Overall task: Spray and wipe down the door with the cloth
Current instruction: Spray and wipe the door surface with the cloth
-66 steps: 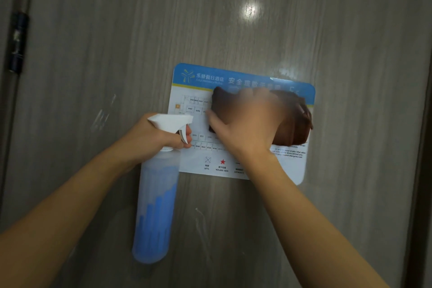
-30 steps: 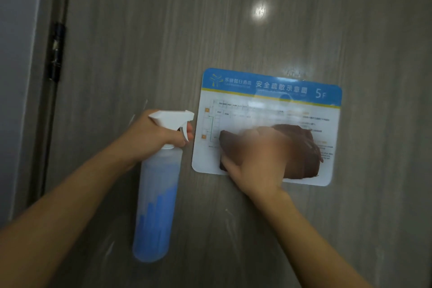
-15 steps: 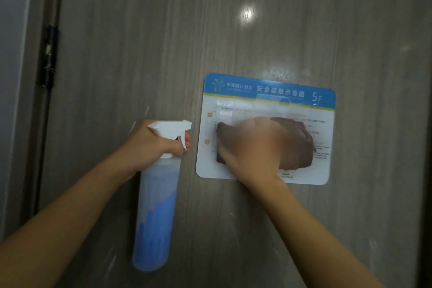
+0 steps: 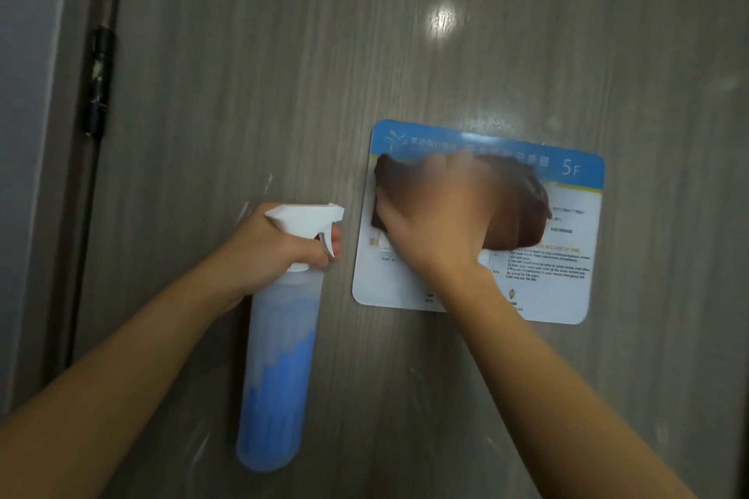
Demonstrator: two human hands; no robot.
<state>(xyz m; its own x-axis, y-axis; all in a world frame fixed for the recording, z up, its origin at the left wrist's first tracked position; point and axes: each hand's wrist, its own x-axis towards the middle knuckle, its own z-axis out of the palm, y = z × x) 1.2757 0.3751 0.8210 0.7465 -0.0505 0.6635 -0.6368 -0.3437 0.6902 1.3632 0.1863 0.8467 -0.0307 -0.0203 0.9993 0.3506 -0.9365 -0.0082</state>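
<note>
Grey wall (image 4: 24,134) at left; dark frame (image 4: 67,215); black hinge (image 4: 98,83), possibly scuffed.

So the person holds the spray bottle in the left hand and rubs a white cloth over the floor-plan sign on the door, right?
Not quite: the head view shows the cloth is dark brown, not white. The left hand does hold the spray bottle, and the right hand rubs the cloth over the floor-plan sign on the door.

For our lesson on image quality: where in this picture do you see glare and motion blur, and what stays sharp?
Head view: a bright glare spot sits on the door above the sign; the right hand and cloth are smeared by motion blur; the left hand and bottle are fairly sharp.
</note>
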